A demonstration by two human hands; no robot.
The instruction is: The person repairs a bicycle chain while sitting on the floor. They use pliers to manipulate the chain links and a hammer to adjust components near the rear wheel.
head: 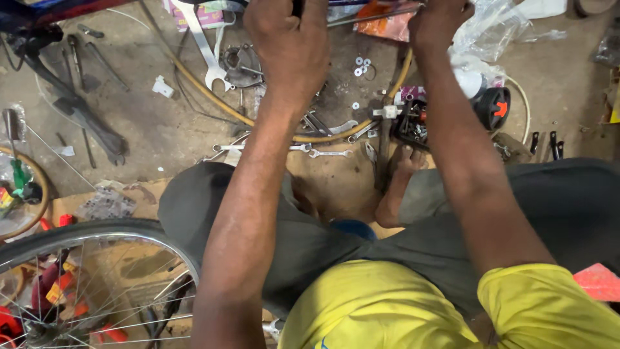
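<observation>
Left hand (pixel 290 45) fisted on dark handle (pixel 298 8); right hand (pixel 438 22) grip cannot tell — top edge hides it. Keep rod (pixel 361 16) steady; spanners (pixel 310 150) near.

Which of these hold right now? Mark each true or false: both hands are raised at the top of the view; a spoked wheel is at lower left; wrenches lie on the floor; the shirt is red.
1. Both hands, left hand and right hand, are raised at the top: true.
2. A spoked wheel is at lower left: true.
3. Wrenches lie on the floor: true.
4. The shirt is red: false, it is yellow.
</observation>
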